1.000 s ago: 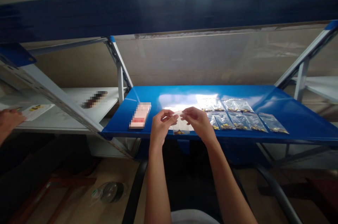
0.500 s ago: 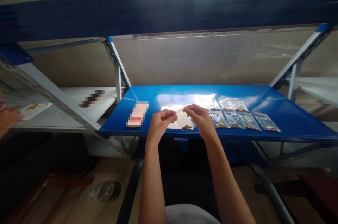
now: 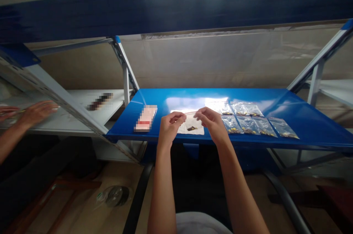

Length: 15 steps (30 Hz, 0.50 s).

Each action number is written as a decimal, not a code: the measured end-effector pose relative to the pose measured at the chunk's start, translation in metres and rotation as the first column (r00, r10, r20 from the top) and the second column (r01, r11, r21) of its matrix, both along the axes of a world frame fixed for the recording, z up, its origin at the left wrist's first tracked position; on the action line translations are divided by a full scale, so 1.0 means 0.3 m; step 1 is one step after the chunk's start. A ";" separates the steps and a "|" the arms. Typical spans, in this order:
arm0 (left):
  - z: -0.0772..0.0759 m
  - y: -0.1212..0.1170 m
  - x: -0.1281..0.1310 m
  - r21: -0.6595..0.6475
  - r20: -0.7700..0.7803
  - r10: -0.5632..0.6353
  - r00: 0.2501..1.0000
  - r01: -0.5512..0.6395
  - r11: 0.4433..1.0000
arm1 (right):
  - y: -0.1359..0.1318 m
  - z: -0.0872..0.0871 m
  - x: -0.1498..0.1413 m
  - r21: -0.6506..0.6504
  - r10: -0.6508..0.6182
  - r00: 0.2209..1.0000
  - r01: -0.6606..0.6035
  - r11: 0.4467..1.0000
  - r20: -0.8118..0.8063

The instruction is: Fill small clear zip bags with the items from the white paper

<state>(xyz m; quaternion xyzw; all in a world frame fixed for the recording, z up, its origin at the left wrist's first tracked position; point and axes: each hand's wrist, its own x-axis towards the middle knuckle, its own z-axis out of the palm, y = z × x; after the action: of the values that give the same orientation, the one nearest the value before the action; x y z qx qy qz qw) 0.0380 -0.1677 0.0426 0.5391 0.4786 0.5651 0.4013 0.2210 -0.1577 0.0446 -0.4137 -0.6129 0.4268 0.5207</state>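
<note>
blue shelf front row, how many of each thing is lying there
blurred pink packet: 1
clear bag between the left hand and right hand: 1
small clear bags with yellow and dark pieces: 4
total: 6
the back row of bags overlaps too much to count, so it is left out

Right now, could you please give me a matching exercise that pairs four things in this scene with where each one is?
Things:
1. Small clear bag
2. Rows of clear bags
3. Dark blurred item
4. Clear plastic bundle

Places:
A. On the floor
B. On the blue shelf, right of the hands
C. On the white shelf, left of the blue one
D. Held at its top edge by the left hand and right hand

Pairs: 1-D, 2-B, 3-C, 4-A
</note>
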 end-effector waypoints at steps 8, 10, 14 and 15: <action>-0.014 0.009 0.017 -0.010 -0.047 -0.088 0.995 0.088 0.996 | 0.019 -0.032 -0.017 0.079 0.034 0.996 -0.040 0.996 0.077; -0.021 0.013 0.022 0.013 -0.078 -0.071 0.994 0.072 0.997 | 0.019 -0.034 -0.016 0.085 0.032 0.996 -0.039 0.996 0.085; -0.022 0.012 0.026 0.066 -0.124 -0.030 0.992 0.039 0.997 | 0.013 -0.031 -0.011 0.094 -0.023 0.995 0.014 0.996 0.096; -0.019 0.009 0.024 0.075 -0.136 -0.022 0.990 0.032 0.997 | 0.012 -0.030 -0.010 0.093 -0.019 0.994 0.009 0.996 0.104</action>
<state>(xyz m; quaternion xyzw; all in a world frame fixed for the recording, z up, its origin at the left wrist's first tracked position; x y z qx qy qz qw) 0.0452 -0.1649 0.0369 0.5978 0.4751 0.5397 0.3543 0.2181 -0.1542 0.0357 -0.4153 -0.6556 0.3718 0.5095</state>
